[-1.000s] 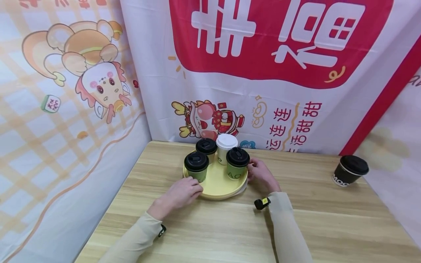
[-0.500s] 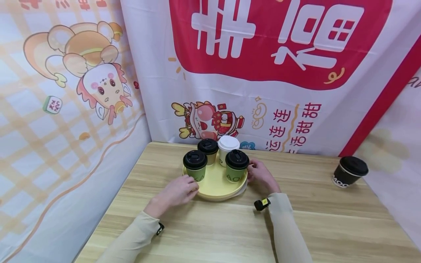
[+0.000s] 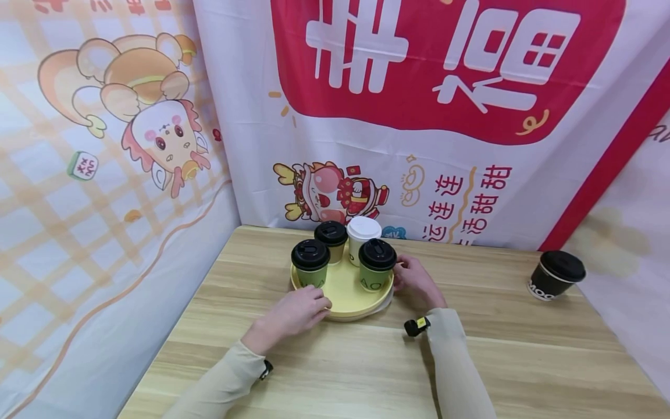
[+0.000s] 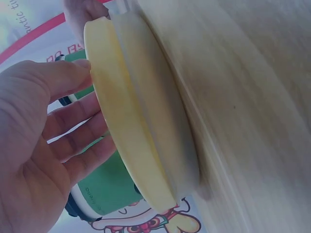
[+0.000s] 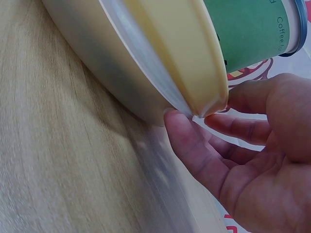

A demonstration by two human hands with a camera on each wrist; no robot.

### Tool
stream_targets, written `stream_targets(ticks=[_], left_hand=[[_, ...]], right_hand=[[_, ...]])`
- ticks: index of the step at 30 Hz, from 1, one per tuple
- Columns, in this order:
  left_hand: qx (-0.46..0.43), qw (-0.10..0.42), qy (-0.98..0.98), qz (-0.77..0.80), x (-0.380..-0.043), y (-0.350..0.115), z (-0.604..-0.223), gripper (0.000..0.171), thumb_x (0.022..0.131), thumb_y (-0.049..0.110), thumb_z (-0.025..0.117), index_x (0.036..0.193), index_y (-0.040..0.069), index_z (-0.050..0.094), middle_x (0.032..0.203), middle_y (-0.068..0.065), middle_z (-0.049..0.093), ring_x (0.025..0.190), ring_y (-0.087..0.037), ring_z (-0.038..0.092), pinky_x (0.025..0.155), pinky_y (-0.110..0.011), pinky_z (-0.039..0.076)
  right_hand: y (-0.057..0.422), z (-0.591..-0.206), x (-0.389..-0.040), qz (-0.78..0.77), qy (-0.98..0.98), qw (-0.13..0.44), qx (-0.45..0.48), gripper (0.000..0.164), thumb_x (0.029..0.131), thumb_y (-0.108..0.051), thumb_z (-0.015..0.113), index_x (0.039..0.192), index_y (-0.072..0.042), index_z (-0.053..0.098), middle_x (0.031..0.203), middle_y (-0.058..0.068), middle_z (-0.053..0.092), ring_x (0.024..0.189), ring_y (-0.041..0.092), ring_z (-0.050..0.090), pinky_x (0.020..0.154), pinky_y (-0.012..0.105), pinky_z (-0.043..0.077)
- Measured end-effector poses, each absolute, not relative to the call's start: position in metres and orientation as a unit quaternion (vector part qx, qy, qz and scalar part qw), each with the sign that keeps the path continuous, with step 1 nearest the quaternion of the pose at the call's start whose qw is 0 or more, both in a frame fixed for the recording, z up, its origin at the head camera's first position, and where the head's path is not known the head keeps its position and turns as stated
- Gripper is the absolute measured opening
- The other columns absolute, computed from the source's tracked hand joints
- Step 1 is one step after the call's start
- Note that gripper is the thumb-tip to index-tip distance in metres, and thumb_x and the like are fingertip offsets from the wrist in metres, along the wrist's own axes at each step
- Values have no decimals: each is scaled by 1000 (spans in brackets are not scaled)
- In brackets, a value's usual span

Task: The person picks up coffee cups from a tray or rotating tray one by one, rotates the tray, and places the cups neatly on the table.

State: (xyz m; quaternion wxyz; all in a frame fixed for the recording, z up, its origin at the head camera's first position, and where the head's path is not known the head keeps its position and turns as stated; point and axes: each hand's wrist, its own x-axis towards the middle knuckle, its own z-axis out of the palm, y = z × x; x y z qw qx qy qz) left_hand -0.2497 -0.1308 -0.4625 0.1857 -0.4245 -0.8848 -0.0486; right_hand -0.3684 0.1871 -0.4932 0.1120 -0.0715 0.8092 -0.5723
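Observation:
In the head view, a round yellow turntable (image 3: 348,301) on a paler base carries two green cups (image 3: 311,273) (image 3: 373,278) and a brown cup (image 3: 335,254), all black-lidded, plus a white cup (image 3: 361,244). My left hand (image 3: 294,311) is at its front left rim; the left wrist view shows rather straight fingers (image 4: 80,131) reaching over the edge and the thumb touching the rim. At the right side my right hand (image 3: 416,278) holds the turntable's edge: the right wrist view has the thumb against the pale base (image 5: 114,92) and other fingertips at the yellow rim.
A black cup (image 3: 556,274) with a black lid stands apart at the right of the wooden table (image 3: 366,372). Printed cloth hangs (image 3: 251,134) behind the table and along both sides.
The turntable has turned slightly clockwise, carrying the cups. My left hand moved a little back and left, then returned to the right along the rim. My right hand stayed put.

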Motion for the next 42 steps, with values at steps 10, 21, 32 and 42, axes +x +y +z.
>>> stream_targets(ticks=[10, 21, 32, 42], left_hand=[[-416, 192, -887, -56, -249, -131, -464, 4, 86, 23, 65, 88, 21, 68, 81, 8, 59, 74, -11, 54, 66, -27, 49], [-408, 180, -891, -84, -250, -145, -463, 6, 84, 20, 67, 90, 18, 69, 84, 6, 60, 79, -11, 56, 72, -28, 50], [-395, 165, -897, -105, -255, -149, -457, 7, 87, 23, 64, 87, 17, 68, 84, 5, 62, 78, -11, 56, 71, -28, 49], [-387, 178, -857, -291, -255, -143, -426, 8, 89, 18, 62, 89, 14, 69, 83, 9, 64, 76, -1, 57, 68, -26, 52]], right_hand=[[188, -492, -369, -578, 805, 116, -67, 23, 95, -18, 46, 107, 0, 55, 89, 17, 60, 69, 26, 62, 64, 42, 56], [188, -491, -366, -576, 806, 116, -78, 25, 95, -18, 48, 109, 1, 54, 88, 17, 61, 68, 25, 62, 64, 42, 56], [187, -491, -367, -567, 812, 115, -77, 25, 95, -17, 48, 112, 1, 53, 90, 17, 60, 69, 27, 62, 64, 42, 56], [186, -490, -367, -574, 806, 127, -67, 25, 95, -16, 48, 112, 1, 53, 93, 18, 59, 72, 32, 62, 66, 44, 55]])
